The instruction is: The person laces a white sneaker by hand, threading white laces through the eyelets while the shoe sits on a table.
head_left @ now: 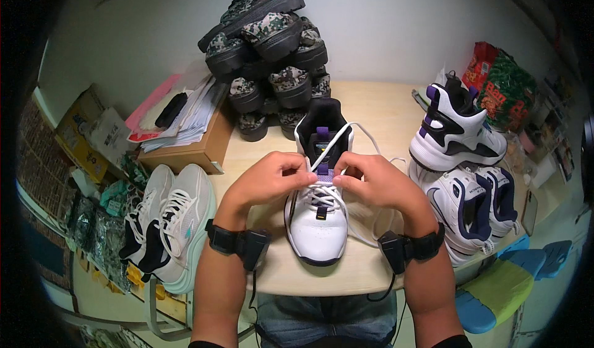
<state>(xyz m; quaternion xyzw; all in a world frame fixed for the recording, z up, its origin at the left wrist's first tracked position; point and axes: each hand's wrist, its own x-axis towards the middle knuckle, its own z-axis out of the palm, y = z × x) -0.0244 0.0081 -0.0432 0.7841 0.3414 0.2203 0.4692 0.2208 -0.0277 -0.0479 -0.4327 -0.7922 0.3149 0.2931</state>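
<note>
A white sneaker (pixel 318 233) with a black collar and purple tongue details stands on the table in front of me, toe toward me. White shoelace (pixel 318 193) crosses its lower eyelets. From beside my left hand (pixel 275 178), one length of lace arcs up over the tongue and passes behind my right hand (pixel 374 178). My left finger and thumb are pinched on the lace at the left eyelet row. At the right eyelet row my right fingers are closed; what lies between them is hidden. Loose lace trails on the table to the right of the sneaker.
Camouflage shoes (pixel 272 45) are stacked at the back. Papers lie on a cardboard box (pixel 185 153) at the left. Grey-white running shoes (pixel 185 221) stand nearer me. At the right, a white-and-black sneaker (pixel 458 131) rests above a white-and-navy pair (pixel 458 209). A blue-and-green stool (pixel 501 292) stands below.
</note>
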